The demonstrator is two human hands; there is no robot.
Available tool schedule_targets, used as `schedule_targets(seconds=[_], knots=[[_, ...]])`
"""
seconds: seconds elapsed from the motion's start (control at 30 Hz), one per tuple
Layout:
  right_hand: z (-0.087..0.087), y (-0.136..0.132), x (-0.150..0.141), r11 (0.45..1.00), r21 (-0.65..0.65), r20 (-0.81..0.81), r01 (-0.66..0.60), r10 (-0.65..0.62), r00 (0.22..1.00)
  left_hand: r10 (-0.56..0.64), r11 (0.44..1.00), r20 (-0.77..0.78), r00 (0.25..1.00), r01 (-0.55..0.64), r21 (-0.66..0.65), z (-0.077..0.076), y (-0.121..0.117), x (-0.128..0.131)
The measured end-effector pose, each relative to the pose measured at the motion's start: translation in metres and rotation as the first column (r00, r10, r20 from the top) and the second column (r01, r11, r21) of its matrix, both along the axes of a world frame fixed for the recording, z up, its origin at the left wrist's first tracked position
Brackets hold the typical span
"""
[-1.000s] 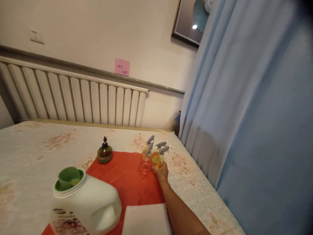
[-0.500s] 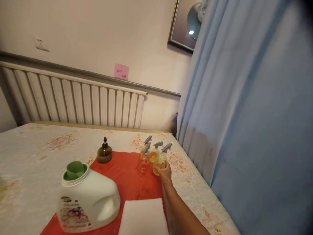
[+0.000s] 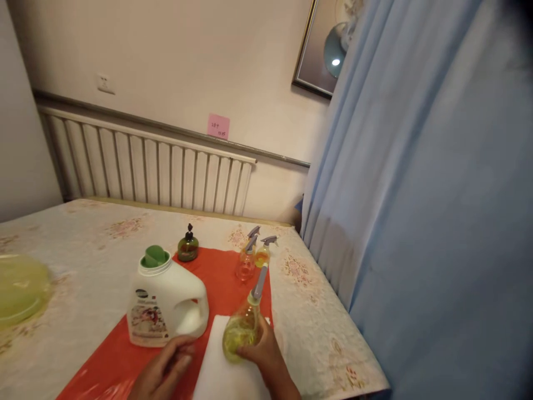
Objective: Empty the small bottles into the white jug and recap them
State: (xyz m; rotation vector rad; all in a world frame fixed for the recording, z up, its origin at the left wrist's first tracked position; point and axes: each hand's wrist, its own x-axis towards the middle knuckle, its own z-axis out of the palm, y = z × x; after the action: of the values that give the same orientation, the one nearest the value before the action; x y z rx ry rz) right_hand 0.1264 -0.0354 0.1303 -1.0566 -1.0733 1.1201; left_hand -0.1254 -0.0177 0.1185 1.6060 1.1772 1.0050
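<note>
My right hand [image 3: 264, 353] grips a round clear spray bottle [image 3: 241, 333] of yellow liquid with a grey trigger head, held over a white folded cloth [image 3: 227, 369] at the near edge of the red mat [image 3: 219, 278]. My left hand [image 3: 164, 369] hovers low beside the white detergent jug [image 3: 166, 308], fingers loosely curled and holding nothing. The jug has a green cap and stands on the mat. Several more spray bottles [image 3: 252, 255] stand at the mat's far right corner.
A small dark green pump bottle [image 3: 188, 246] stands at the mat's far edge. A pale yellow-green basin [image 3: 19, 289] lies at the left on the floral tablecloth [image 3: 83, 244]. A radiator [image 3: 145, 172] lines the wall behind. A blue curtain [image 3: 416, 194] hangs close on the right.
My right hand lifted one spray bottle from the group and brought it back over the white cloth. My left hand came into view beside the jug. The view shifted, revealing the basin.
</note>
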Motion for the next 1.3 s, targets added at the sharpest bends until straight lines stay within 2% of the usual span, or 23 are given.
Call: schedule_targets(seconds=[0.1,0.2,0.3,0.4,0.5,0.6,0.7,0.8,0.93,1.03,1.13,1.2,1.3], knots=[[0.005,-0.027,-0.015,0.989,-0.017,0.018,-0.145,0.145,0.989,-0.086,0.996,0.133,0.987,0.086,0.009,0.029,-0.007,0.025],[0.010,-0.048,-0.027,0.963,-0.024,0.037,-0.267,0.268,0.963,-0.204,0.977,0.243,0.948,0.212,-0.007,0.051,-0.016,0.041],[0.016,-0.062,-0.034,0.939,-0.046,0.082,-0.342,0.344,0.935,-0.301,0.933,0.321,0.898,0.347,-0.096,0.066,-0.025,0.048],[0.020,-0.071,-0.037,0.940,-0.109,0.167,-0.323,0.337,0.927,-0.382,0.877,0.357,0.852,0.456,-0.150,0.073,-0.032,0.051],[0.017,-0.076,-0.038,0.949,-0.156,0.217,-0.275,0.304,0.928,-0.387,0.847,0.455,0.802,0.504,-0.169,0.069,-0.034,0.052],[0.006,-0.078,-0.039,0.951,-0.197,0.226,-0.238,0.280,0.933,-0.384,0.843,0.509,0.771,0.517,-0.148,0.059,-0.033,0.053],[-0.008,-0.078,-0.040,0.959,-0.260,0.274,-0.110,0.182,0.944,-0.358,0.859,0.511,0.782,0.490,-0.148,0.051,-0.034,0.054],[-0.018,-0.077,-0.039,0.946,-0.322,0.334,-0.043,0.156,0.930,-0.324,0.885,0.486,0.812,0.441,-0.148,0.049,-0.037,0.055],[-0.021,-0.077,-0.038,0.958,-0.269,0.309,-0.097,0.181,0.934,-0.272,0.927,0.465,0.842,0.359,-0.108,0.048,-0.041,0.060],[-0.021,-0.076,-0.040,0.966,-0.232,0.310,-0.111,0.182,0.933,-0.181,0.968,0.432,0.884,0.238,-0.083,0.049,-0.045,0.066],[-0.019,-0.075,-0.042,0.976,-0.188,0.317,-0.108,0.164,0.934,-0.104,0.986,0.375,0.921,0.146,-0.083,0.050,-0.048,0.071],[-0.016,-0.074,-0.042,0.978,-0.167,0.317,-0.122,0.171,0.933,-0.114,0.982,0.392,0.913,0.163,-0.093,0.049,-0.047,0.071],[-0.010,-0.074,-0.042,0.980,-0.136,0.294,-0.145,0.179,0.939,-0.189,0.956,0.454,0.871,0.269,-0.118,0.046,-0.044,0.065]])
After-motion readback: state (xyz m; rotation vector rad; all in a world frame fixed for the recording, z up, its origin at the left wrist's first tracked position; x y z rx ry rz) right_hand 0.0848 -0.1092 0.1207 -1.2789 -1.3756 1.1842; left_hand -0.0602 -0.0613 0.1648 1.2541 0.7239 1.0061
